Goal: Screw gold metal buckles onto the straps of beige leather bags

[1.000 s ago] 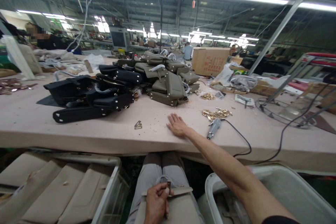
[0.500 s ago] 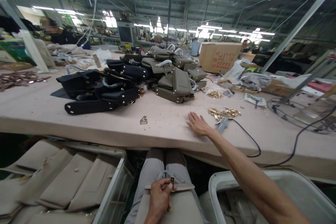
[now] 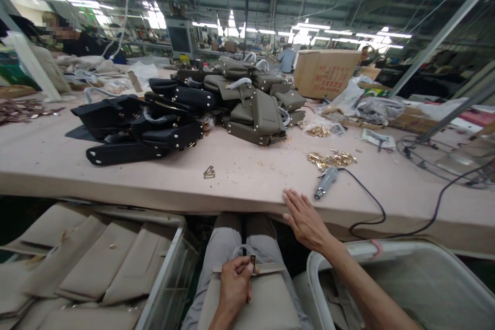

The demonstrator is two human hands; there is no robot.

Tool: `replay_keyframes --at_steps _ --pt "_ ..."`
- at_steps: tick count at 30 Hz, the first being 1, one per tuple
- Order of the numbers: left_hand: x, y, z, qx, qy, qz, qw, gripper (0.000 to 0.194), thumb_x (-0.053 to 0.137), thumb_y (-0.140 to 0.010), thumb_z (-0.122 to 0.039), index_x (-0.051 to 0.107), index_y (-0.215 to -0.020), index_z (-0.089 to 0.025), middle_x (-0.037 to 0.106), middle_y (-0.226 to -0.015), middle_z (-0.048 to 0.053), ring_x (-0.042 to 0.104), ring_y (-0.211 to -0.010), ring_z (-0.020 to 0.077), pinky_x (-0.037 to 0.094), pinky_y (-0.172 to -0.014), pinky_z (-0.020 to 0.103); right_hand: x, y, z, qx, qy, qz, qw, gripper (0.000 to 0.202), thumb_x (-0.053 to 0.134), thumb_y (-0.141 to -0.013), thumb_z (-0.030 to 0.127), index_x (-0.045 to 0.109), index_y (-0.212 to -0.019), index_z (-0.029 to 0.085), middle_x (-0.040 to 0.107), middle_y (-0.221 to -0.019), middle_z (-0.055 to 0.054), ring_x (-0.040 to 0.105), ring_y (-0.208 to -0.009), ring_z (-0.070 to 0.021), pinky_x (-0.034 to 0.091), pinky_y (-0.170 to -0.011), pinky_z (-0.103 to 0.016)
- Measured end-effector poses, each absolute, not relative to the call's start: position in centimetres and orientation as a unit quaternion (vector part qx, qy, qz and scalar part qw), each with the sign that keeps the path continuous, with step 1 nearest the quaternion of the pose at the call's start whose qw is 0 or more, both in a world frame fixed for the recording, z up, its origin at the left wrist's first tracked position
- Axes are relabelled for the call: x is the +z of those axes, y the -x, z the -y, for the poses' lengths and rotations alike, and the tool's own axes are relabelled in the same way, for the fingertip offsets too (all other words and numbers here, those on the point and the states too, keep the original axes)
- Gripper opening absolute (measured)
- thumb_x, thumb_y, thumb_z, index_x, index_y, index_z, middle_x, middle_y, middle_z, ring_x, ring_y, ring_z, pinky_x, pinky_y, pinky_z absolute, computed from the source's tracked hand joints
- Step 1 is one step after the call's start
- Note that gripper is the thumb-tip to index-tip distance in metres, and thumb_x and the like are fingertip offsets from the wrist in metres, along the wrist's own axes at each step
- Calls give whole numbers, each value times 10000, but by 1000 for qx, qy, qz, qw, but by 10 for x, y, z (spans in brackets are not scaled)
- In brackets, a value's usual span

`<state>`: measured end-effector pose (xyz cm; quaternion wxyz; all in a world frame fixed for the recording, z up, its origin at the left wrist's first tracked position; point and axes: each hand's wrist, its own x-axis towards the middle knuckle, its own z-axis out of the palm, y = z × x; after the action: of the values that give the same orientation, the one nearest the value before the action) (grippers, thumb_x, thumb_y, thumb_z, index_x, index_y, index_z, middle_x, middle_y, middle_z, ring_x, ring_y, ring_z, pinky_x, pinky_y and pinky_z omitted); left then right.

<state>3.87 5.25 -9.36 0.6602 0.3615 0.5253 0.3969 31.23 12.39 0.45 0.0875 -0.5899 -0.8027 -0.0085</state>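
A beige handbag (image 3: pixel 270 301) lies across my lap, with a clear wrapping near its top. Over it, my left hand (image 3: pixel 234 283) pinches a small brass-coloured metal plate (image 3: pixel 252 262) upright between thumb and fingers; what else is in the palm is hidden. At the table's front edge, my right hand (image 3: pixel 307 221) is open, palm down, fingers stretched out and holding nothing. Just beyond it on the table lies a grey electric screwdriver (image 3: pixel 326 182) with a black cord. Behind the screwdriver is a pile of gold metal fittings (image 3: pixel 336 159).
Black handbags (image 3: pixel 127 152) and olive handbags (image 3: pixel 255 118) are heaped mid-table. Several thin metal frames (image 3: pixel 209 172) lie near the front. A crate (image 3: pixel 176 247) of beige bag pieces stands at left, a white bin (image 3: pixel 433 252) at right. A cardboard box (image 3: pixel 327 73) sits behind.
My right hand has drawn back across the table towards its front edge, uncovering the screwdriver. My left hand keeps the metal plate over the bag. The view has shifted slightly.
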Motion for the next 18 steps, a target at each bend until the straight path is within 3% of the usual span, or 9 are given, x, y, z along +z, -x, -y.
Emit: replay_keyframes --at_steps 7,18 --pt "-92 -43 -51 391 -370 -524 660 540 795 -690 -546 747 -937 -68 757 -837 141 471 -293 77 323 -298 195 8 -309 -163 -1 647 759 67 748 130 -1082 571 304 -1641 106 178 -1708 -105 127 -1595 -271 123 -1299 -517" --pt "-99 -38 -46 399 -381 -535 640 496 774 -717 -504 756 -956 -70 769 -848 149 481 -299 85 330 -311 199 13 -254 -232 51 675 733 67 855 66 -1049 626 256 -1645 44 125 -1711 -143 94 -1597 -307 96 -1294 -517"
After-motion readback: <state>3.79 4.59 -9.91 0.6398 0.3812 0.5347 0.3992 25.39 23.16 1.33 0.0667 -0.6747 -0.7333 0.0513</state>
